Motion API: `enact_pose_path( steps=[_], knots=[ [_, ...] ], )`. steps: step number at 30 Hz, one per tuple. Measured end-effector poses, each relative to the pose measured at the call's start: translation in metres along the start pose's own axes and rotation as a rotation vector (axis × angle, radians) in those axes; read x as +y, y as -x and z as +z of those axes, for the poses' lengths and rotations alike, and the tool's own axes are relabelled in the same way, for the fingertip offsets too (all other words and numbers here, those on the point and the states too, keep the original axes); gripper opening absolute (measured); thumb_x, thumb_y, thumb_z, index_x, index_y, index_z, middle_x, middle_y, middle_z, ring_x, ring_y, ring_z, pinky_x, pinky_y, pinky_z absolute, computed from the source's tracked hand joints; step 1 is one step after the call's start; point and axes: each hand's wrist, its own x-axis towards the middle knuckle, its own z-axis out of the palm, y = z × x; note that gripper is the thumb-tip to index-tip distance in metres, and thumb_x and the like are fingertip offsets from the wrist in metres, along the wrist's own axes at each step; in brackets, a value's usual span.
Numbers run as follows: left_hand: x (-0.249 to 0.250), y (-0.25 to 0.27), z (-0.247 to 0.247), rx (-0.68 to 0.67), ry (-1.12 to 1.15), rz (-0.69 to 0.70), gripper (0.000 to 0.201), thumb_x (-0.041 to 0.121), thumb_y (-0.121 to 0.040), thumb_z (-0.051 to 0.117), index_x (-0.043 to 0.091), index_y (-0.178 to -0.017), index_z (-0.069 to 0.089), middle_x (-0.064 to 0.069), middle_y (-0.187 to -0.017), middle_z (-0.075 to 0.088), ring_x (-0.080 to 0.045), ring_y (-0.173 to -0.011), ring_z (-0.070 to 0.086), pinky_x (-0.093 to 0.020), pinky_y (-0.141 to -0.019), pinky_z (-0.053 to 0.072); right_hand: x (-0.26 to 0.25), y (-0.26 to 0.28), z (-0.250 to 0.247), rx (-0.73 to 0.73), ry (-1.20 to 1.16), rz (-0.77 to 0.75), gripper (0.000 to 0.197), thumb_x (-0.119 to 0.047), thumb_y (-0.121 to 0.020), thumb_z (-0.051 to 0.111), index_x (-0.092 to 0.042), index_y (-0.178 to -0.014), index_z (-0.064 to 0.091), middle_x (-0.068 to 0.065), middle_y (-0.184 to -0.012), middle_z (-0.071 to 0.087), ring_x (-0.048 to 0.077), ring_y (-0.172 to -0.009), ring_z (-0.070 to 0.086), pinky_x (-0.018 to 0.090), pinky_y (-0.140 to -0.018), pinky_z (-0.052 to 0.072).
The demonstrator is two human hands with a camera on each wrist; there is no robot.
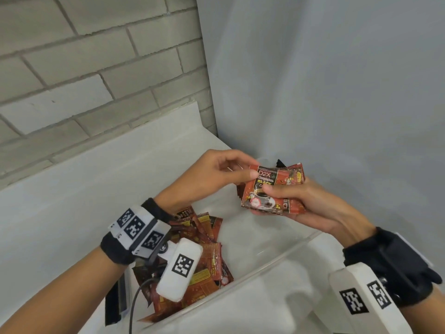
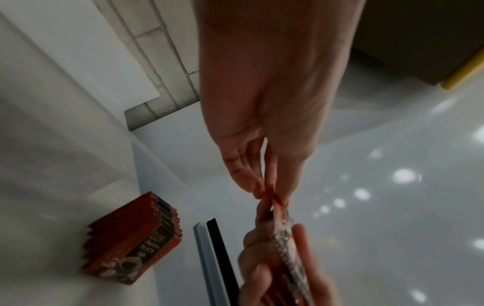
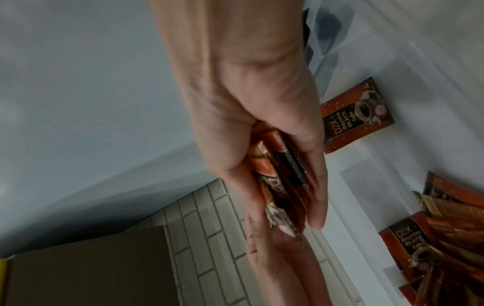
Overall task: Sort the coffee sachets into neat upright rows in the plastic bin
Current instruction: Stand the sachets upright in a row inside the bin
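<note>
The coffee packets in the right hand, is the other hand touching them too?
Yes, the left hand pinches the top edge of the coffee packets that the right hand holds.

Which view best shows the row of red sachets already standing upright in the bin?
The left wrist view: the upright row of red coffee sachets stands unobstructed against the clear plastic bin wall, edges aligned. The right wrist view shows only its front sachet face. In the head view it is mostly hidden behind the sachets held in both hands.

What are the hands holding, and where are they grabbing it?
A small stack of coffee sachets. The right hand cups its lower part, thumb across the front. The left hand pinches the top corner of the front sachet.
</note>
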Motion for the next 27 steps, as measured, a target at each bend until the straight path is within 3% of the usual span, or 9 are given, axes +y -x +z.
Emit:
enact_pose_path(
  steps=[4,8,12,15,18,20,23,27],
  knots=[
    [0.005,-0.001,0.000,0.036,0.074,-0.081,0.010,0.010,-0.079,0.073,0.005,-0.086,0.068,-0.011,-0.082,0.068,-0.011,-0.066,0.060,-0.017,-0.063,0.049,-0.001,0.002,0.003,-0.018,0.067,-0.036,0.035,-0.001,-0.075,0.070,-0.005,-0.110,0.068,0.015,-0.107,0.072,0.027,-0.092,0.071,0.037,-0.071,0.059],
    [0.009,-0.004,-0.003,0.032,0.162,-0.173,0.006,0.004,-0.081,0.070,0.007,-0.085,0.065,-0.005,-0.071,0.069,-0.011,-0.062,0.062,-0.018,-0.059,0.052,-0.002,0.003,-0.002,-0.014,0.064,-0.074,0.056,0.007,-0.072,0.070,0.007,-0.125,0.053,0.021,-0.112,0.069,0.028,-0.096,0.069,0.035,-0.077,0.058],
    [0.015,-0.006,-0.007,-0.114,0.051,-0.151,0.022,0.002,-0.084,0.067,0.007,-0.105,0.065,-0.005,-0.079,0.071,-0.009,-0.072,0.065,-0.020,-0.063,0.050,-0.003,0.003,-0.006,-0.025,0.187,-0.038,0.038,0.008,-0.066,0.071,-0.005,-0.102,0.069,0.016,-0.099,0.073,0.023,-0.087,0.071,0.031,-0.072,0.058],
    [0.021,-0.006,-0.011,-0.165,-0.013,-0.108,0.017,0.001,-0.081,0.069,0.009,-0.097,0.067,-0.010,-0.084,0.071,-0.012,-0.076,0.068,-0.023,-0.067,0.054,-0.001,0.004,-0.009,-0.035,0.211,-0.019,0.038,0.010,-0.067,0.074,-0.007,-0.101,0.071,0.015,-0.100,0.073,0.023,-0.088,0.071,0.030,-0.072,0.057],
    [0.023,-0.008,-0.022,-0.191,-0.168,-0.051,0.011,0.003,-0.082,0.069,0.012,-0.087,0.072,-0.001,-0.084,0.074,-0.011,-0.076,0.068,-0.025,-0.075,0.056,-0.003,0.006,-0.016,0.051,0.180,-0.093,0.041,0.007,-0.067,0.076,-0.008,-0.104,0.069,0.012,-0.098,0.074,0.022,-0.087,0.071,0.029,-0.070,0.057],
    [0.018,-0.011,-0.027,-0.196,-0.353,0.004,0.012,0.007,-0.082,0.071,0.018,-0.087,0.074,0.006,-0.084,0.073,-0.006,-0.072,0.067,-0.022,-0.075,0.054,-0.005,0.006,-0.022,0.196,0.134,-0.213,0.046,-0.011,-0.063,0.077,-0.012,-0.108,0.066,0.002,-0.086,0.073,0.016,-0.079,0.070,0.027,-0.072,0.057],
    [0.004,-0.020,-0.013,-0.263,-0.631,0.080,0.013,0.007,-0.082,0.072,0.013,-0.093,0.075,-0.001,-0.091,0.070,-0.004,-0.068,0.063,-0.020,-0.074,0.052,-0.006,0.004,-0.029,0.407,0.058,-0.362,0.054,-0.023,-0.065,0.076,-0.015,-0.117,0.062,0.000,-0.080,0.067,0.014,-0.076,0.068,0.027,-0.080,0.057],
    [-0.020,-0.041,0.018,-0.365,-0.804,0.119,0.019,0.004,-0.085,0.066,0.009,-0.102,0.073,-0.004,-0.098,0.067,-0.005,-0.074,0.056,-0.022,-0.076,0.050,0.000,-0.001,-0.021,0.419,0.008,-0.406,0.049,-0.021,-0.073,0.071,-0.014,-0.121,0.060,0.009,-0.089,0.062,0.017,-0.079,0.067,0.025,-0.078,0.055]
  ],
)
